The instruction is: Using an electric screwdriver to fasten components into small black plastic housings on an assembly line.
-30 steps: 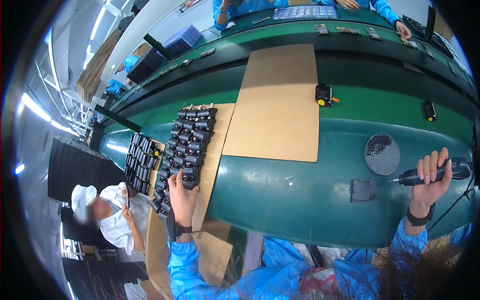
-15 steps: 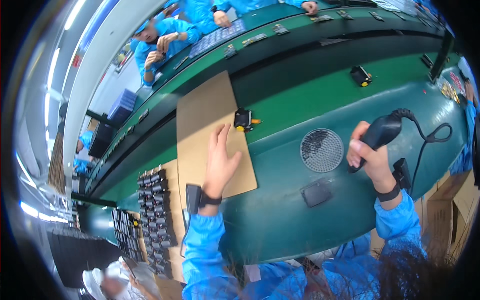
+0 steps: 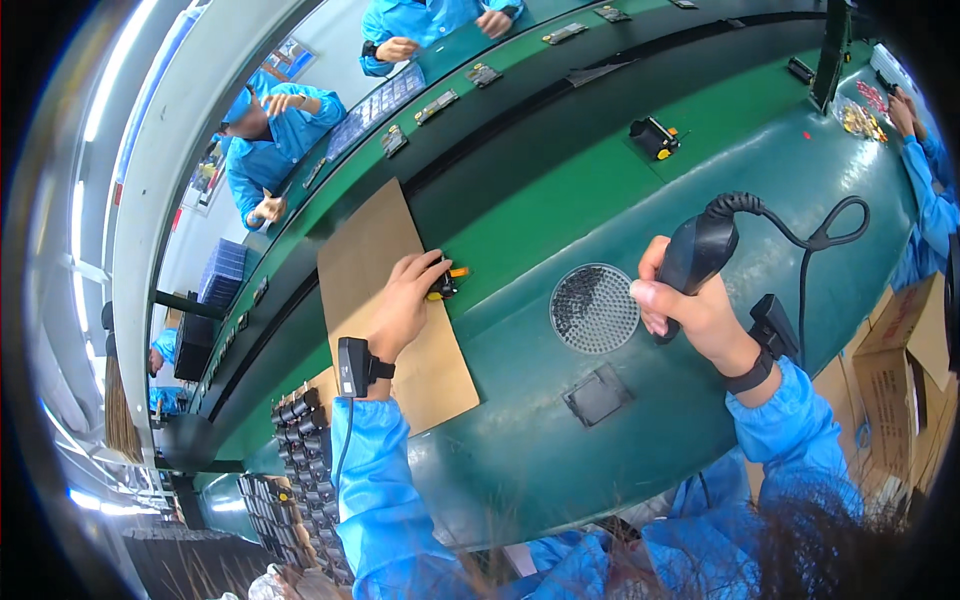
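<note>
My left hand [image 3: 402, 308] reaches over the cardboard sheet [image 3: 440, 385], its fingers closed round a small black device [image 3: 447, 287] with yellow and orange parts. Much of that device is hidden under the fingers. On the right, my right hand [image 3: 690, 305] grips a black corded electric screwdriver [image 3: 698, 250], held tilted above the table with its cable at the top. Its tip is not clear. Between my hands lies a round dimpled dish [image 3: 594, 308], partly covered with small dark pieces. Nearer to me is a flat dark square plate [image 3: 597, 395].
Another black device [image 3: 655, 138] sits on the green belt [image 3: 560, 180]. Rows of black parts [image 3: 303, 440] stand at the lower left. A black holder [image 3: 775, 325] is beside my right wrist. Co-workers in blue sit across the line, near circuit boards [image 3: 437, 106]. Cardboard boxes [image 3: 890, 390] stand at right.
My left hand has gone from open beside the black device to closed round it. The whole view has shifted, and my right hand still holds the electric screwdriver near the dish.
</note>
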The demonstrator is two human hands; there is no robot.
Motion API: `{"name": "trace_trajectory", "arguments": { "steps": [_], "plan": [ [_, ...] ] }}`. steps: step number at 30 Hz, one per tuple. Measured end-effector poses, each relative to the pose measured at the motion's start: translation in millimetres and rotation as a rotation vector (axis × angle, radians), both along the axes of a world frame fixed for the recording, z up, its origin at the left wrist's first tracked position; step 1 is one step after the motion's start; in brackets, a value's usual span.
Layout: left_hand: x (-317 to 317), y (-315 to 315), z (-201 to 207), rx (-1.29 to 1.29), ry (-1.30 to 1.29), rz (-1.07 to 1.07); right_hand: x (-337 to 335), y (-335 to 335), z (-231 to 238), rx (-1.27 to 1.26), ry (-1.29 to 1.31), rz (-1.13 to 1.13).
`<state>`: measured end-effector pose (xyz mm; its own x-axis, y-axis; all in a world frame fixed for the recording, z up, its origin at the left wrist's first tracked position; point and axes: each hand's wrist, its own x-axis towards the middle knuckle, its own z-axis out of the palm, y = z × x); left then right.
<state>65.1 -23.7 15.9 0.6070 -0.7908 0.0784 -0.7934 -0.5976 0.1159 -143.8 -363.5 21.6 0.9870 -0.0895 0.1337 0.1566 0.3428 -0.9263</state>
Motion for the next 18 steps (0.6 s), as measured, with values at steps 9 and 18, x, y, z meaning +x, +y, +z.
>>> {"name": "trace_trajectory", "arguments": {
  "steps": [9, 18],
  "plan": [
    [-35, 16, 19, -0.02, 0.133, 0.213, -3, 3, 1, -0.051, 0.0, 0.007],
    [-173, -57, 7, -0.445, 0.325, 0.146, 2, -2, -2, -0.051, -0.013, -0.019]
  ]
}}
